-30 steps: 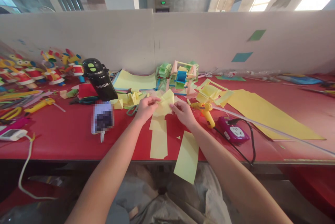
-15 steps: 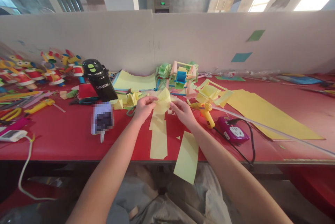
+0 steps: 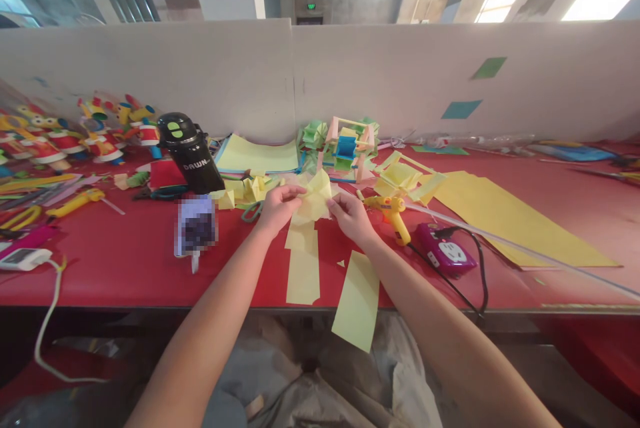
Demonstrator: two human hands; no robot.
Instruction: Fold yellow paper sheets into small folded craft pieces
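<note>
We see a piece of pale yellow paper (image 3: pixel 314 198), thin and creased, held up off the red table between our two hands. Our left hand (image 3: pixel 277 207) pinches its left edge with thumb and fingertips; our right hand (image 3: pixel 351 217) grips its right edge. The sheet is crumpled into folds, its top corner pointing up and back. Below it, a long strip of the same yellow paper (image 3: pixel 303 263) lies flat on the table, running toward the near edge. Just right of that, a second yellow strip (image 3: pixel 357 300) lies tilted and overhangs the table's front edge.
</note>
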